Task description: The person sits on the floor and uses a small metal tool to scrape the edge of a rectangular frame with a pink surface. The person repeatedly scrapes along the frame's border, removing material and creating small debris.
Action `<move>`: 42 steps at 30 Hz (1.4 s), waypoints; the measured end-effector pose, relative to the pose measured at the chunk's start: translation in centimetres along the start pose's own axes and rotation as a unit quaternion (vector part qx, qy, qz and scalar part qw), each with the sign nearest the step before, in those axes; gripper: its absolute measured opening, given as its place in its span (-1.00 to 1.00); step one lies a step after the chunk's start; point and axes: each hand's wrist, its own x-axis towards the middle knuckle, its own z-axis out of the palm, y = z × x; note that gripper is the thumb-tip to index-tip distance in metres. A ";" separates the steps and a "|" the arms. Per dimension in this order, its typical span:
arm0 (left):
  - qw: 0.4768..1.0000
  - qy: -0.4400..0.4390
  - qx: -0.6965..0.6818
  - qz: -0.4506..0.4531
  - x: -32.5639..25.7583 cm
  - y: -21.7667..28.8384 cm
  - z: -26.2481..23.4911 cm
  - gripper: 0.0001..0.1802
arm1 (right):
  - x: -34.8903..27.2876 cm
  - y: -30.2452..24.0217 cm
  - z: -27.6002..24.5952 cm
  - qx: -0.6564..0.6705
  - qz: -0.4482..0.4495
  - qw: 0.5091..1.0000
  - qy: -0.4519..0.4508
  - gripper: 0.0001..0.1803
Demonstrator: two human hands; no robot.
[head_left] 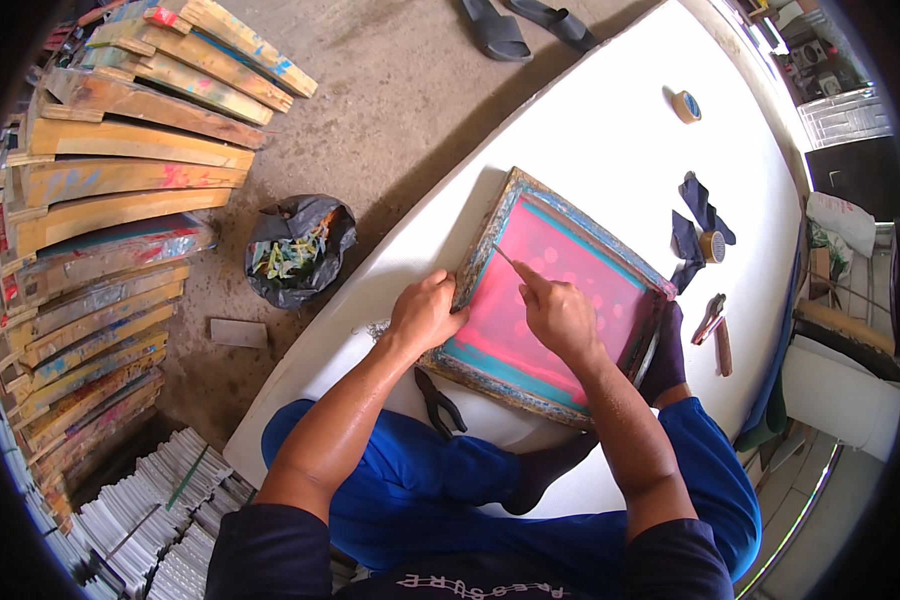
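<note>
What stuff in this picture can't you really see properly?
All in the head view:
- The thin tool in the right hand: too small to tell its kind.
- The near corner of the screen-printing frame: hidden by the right forearm.
- The frame's left edge: covered by the left hand.
- The black bag on the floor: its scraps are too small to name.
- The stacked frames: cut off at the left rim.

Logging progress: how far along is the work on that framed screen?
Done: nothing visibly finished. In hand: left hand steadies the wooden frame; right hand holds a thin tool at the pink mesh near the frame's inner edge. Left: pliers and tape rolls lie unused.
</note>
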 end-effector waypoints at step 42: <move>0.999 0.003 0.034 -0.024 -0.2 0.5 0.1 -0.55 | -1.6 -1.0 1.0 0.114 0.056 0.992 0.013 -0.59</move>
